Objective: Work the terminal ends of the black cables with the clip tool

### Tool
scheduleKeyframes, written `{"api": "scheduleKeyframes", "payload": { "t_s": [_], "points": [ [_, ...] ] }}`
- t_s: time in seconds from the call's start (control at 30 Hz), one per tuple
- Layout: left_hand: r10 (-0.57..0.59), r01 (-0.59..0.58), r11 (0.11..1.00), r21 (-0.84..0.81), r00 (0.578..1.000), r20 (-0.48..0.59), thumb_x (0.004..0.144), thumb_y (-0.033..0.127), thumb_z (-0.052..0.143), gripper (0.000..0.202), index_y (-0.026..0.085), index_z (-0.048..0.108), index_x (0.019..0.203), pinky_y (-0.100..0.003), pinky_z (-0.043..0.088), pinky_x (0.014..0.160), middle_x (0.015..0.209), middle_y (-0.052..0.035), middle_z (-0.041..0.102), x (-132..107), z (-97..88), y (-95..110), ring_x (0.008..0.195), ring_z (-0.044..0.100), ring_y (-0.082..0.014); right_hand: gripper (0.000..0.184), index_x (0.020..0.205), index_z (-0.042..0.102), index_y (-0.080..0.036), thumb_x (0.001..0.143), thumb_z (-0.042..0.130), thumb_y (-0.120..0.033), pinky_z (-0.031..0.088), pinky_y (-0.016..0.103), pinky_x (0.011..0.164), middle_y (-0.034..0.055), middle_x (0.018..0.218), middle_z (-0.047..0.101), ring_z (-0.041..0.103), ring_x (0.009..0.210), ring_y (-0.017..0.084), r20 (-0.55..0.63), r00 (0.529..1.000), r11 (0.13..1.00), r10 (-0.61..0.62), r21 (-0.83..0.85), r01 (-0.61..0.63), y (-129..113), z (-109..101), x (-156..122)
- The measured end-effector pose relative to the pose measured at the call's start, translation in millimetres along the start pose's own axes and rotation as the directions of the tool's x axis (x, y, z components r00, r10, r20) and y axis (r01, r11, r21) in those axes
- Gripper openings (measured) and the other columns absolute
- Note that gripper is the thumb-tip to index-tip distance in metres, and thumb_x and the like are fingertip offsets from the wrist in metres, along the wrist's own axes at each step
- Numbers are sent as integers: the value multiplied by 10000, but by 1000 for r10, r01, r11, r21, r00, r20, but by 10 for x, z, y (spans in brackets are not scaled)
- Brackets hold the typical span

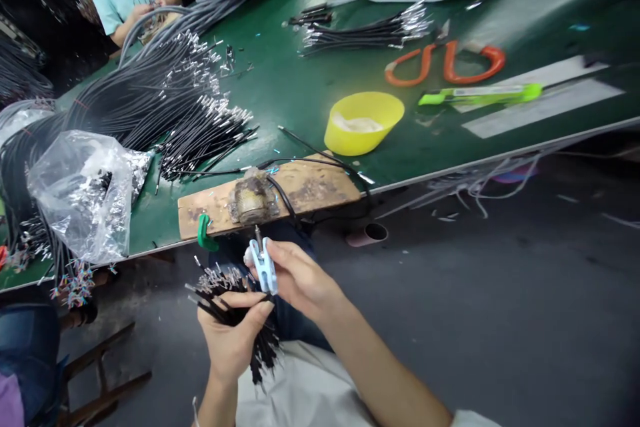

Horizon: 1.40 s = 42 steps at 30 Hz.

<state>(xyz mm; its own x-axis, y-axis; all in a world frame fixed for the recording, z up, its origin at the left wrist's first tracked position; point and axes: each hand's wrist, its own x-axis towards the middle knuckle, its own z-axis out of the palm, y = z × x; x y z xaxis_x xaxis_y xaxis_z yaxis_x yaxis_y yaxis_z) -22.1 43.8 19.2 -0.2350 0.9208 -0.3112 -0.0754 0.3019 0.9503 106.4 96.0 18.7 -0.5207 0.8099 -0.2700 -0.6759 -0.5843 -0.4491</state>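
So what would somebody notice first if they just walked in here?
Probably the big heap of black cables with shiny metal tips spread over the left of the green table. Next, the bright yellow bowl near the table's middle. Nearest the camera, the left hand grips a bundle of black wires, and the right hand pinches a pale blue clip.

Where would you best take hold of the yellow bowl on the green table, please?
Grip the yellow bowl by its rim on the near side, coming from the table's front edge. It stands upright and open with something pale inside, so a level pinch on the rim seems safest. The wooden board lies just beside it, so approach from the right.
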Motion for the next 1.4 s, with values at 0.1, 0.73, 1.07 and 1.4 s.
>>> {"api": "scheduleKeyframes", "payload": {
  "t_s": [0.1, 0.73, 1.07, 1.4],
  "points": [
    [27, -27, 1000, 5, 999, -18, 376, 282, 849, 195, 204, 693, 462, -280, 549, 468, 463, -24, 659, 8, -16, -13, 441, 625, -183, 362, 644, 713, -155, 573, 758, -507, 412, 207, 522, 3, 548, 599, 509, 518, 90, 7, 999, 997, 52, 58, -52, 24, -87, 8],
    [-19, 6, 979, 203, 998, 60, 688, 265, 655, 167, 164, 713, 567, -253, 472, 497, 545, -30, 635, -400, 133, -316, 533, 561, -150, 42, 739, 631, -190, 776, 610, -193, 440, 298, 583, 25, 644, 598, 522, 635, 172, 374, 721, 68, -583, -862, 502, 317, -107, -428],
    [32, -15, 990, 140, 992, -118, 642, 301, 682, 183, 147, 641, 553, -249, 427, 494, 482, 5, 573, -411, 91, -372, 464, 491, -115, 307, 509, 472, -188, 803, 530, -121, 325, 265, 491, -30, 491, 410, 390, 520, 127, 258, 716, 222, -649, -836, 502, 372, -173, -396],
    [43, -33, 997, 75, 990, -132, 681, 451, 638, 377, 147, 569, 469, -218, 346, 381, 388, 33, 451, -417, 203, -214, 365, 406, -82, 240, 646, 623, -209, 845, 489, -206, 379, 338, 613, 31, 639, 561, 479, 629, 182, 197, 763, 431, -616, -727, 535, 485, -258, -379]
  ]
}}
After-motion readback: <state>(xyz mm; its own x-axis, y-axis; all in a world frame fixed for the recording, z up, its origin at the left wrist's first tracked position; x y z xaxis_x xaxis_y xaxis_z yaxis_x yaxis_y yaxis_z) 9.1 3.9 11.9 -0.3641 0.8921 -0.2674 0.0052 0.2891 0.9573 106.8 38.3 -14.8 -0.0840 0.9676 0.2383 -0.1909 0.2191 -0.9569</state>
